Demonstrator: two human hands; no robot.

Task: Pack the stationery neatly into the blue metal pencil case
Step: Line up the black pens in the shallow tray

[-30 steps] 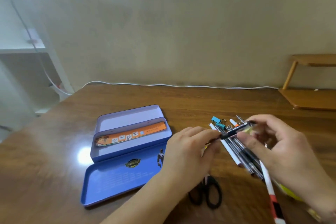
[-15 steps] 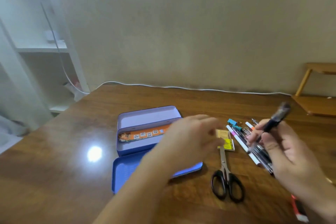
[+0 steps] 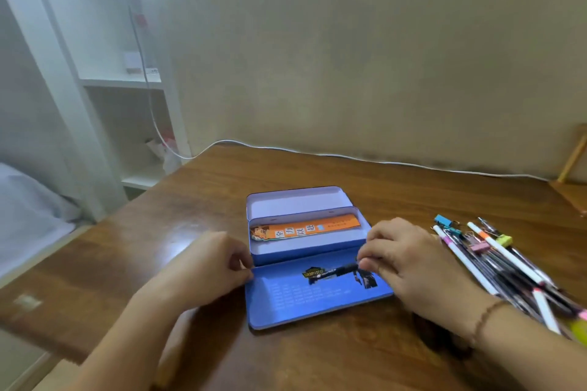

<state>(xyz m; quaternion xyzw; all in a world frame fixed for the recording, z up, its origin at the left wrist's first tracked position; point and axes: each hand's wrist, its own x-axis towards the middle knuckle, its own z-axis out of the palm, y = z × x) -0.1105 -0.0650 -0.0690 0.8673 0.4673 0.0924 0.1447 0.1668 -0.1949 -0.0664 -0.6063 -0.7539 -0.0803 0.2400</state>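
A: Item one, the blue metal pencil case (image 3: 317, 298)?

B: Lying open on the wooden table (image 3: 222, 187), roughly mid-table, its long side parallel to the near edge. Three tiers show: a pale far tray, a raised middle tray holding an orange ruler (image 3: 306, 229), and a flat blue panel nearest the person.

A: Item two, hands?

B: Left hand (image 3: 209, 267) at the case's left edge, fingers curled, thumb and fingertips pinching the rim of the near panel. My judgement: it steadies the tin so it won't slide. Right hand (image 3: 409, 263) over the case's right end, fingers curled, pinching one end of a black pen (image 3: 333, 272) that lies low across the blue panel, along the case's length. Whether the pen already touches the panel, I cannot tell; it is blurred.

A: Why lengthwise?

B: Probably so it sits flat and leaves room for the rest.

A: Item three, unpacked stock?

B: A heap of pens and markers (image 3: 495, 267) toward the table's right edge, just beside the right hand, with binder clips (image 3: 443, 220) among them at the far end. All still outside the case.

A: Surroundings?

B: A white cable (image 3: 381, 162) runs along the table's far edge.

A: Progress?

B: Early, I judge: ruler in, one pen going in.
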